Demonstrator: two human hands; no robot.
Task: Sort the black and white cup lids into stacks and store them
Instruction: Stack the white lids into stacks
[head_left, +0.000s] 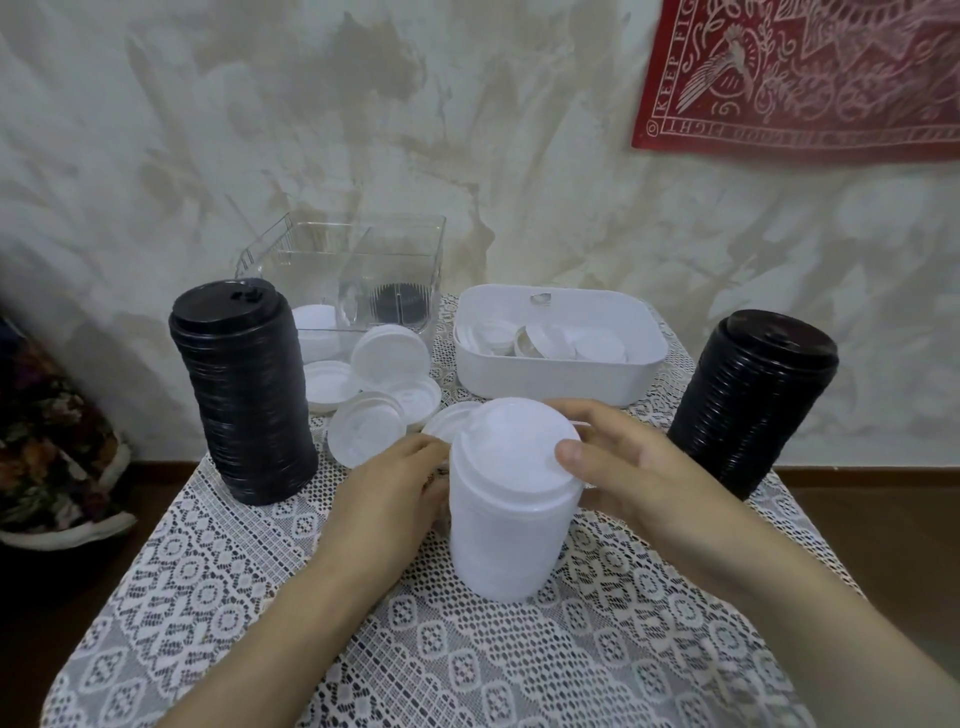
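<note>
A stack of white lids (506, 525) stands in the middle of the lace-covered table (322, 623). My left hand (395, 493) grips its left side near the top. My right hand (618, 467) curls round the top lid, thumb on its rim. Two tall stacks of black lids stand on the table: one at the left (244, 395), one at the right (753, 400). Several loose white lids (379, 389) lie behind the white stack.
A clear plastic organizer (353, 270) stands at the back with a black lid (400, 301) and white lids inside. A white bin (558, 374) at the back right holds several white lids. The wall is close behind. A patterned cloth (47, 441) lies left of the table.
</note>
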